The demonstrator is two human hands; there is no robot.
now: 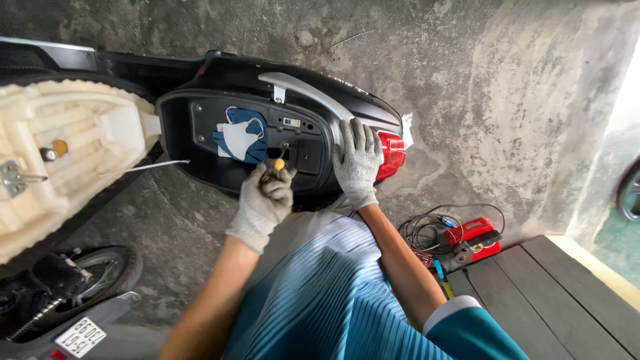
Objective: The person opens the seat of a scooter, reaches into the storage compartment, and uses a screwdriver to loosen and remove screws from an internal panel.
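The left hand [262,207], in a grey knit work glove, has its fingers curled tight round a yellow-handled screwdriver [275,166], whose butt end shows just above the knuckles. The tool points into the black plastic under-seat storage compartment [200,143] of a black scooter, at about 12 o'clock from the hand, and its tip is hidden against the compartment floor.

The right hand [358,162], gloved alike, lies flat with fingers spread wide on the scooter's rear bodywork, holding nothing, at 3 o'clock from the screwdriver. Just beside it, again at 3 o'clock, is the red tail light [392,155]. A silver grab rail [313,95] curves along the body at 11 o'clock from that hand.

Inside the compartment, at 10 o'clock from the left hand, lies a blue and white cloth face mask [240,135]. The raised seat shows its cream foam underside [63,150] at 9 o'clock, well apart from both hands.

On the concrete floor [467,100], at 4 o'clock from the right hand, sits a red box-shaped device with tangled black cables [475,235], near the edge of dark wooden planks [553,293]. At 7 o'clock a second vehicle's small wheel [100,267] is in view.
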